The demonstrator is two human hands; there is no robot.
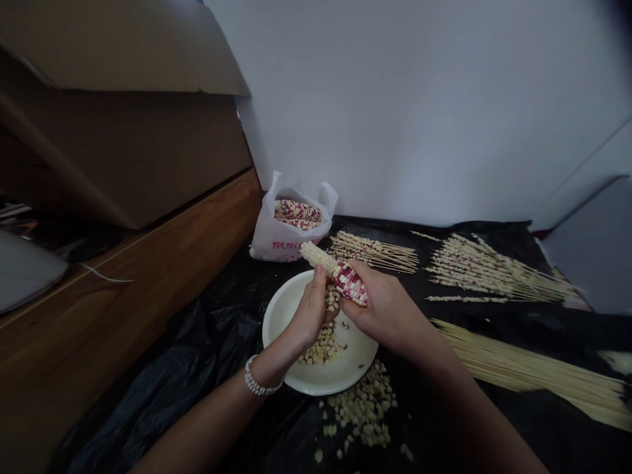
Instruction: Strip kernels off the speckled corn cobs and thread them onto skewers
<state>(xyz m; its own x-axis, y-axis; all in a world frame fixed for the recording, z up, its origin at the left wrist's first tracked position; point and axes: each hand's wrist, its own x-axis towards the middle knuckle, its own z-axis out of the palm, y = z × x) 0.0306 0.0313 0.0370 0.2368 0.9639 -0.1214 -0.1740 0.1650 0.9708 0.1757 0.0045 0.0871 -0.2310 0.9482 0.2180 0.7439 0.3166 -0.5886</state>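
An ear of corn with purple and cream kernels is held over a white bowl. Its upper left end is stripped to the bare cob. My right hand wraps round the end that still has kernels. My left hand, with a beaded bracelet at the wrist, is closed against the cob's underside, thumb near the edge of the kernels. Loose kernels show beside its fingers, which are partly hidden. More corn kernels lie in the bowl.
Behind the bowl stands a white plastic bag with corn ears. Kernel-threaded skewers, bare sticks and a kernel pile lie on black plastic sheeting. A cardboard box is at left, a white wall behind.
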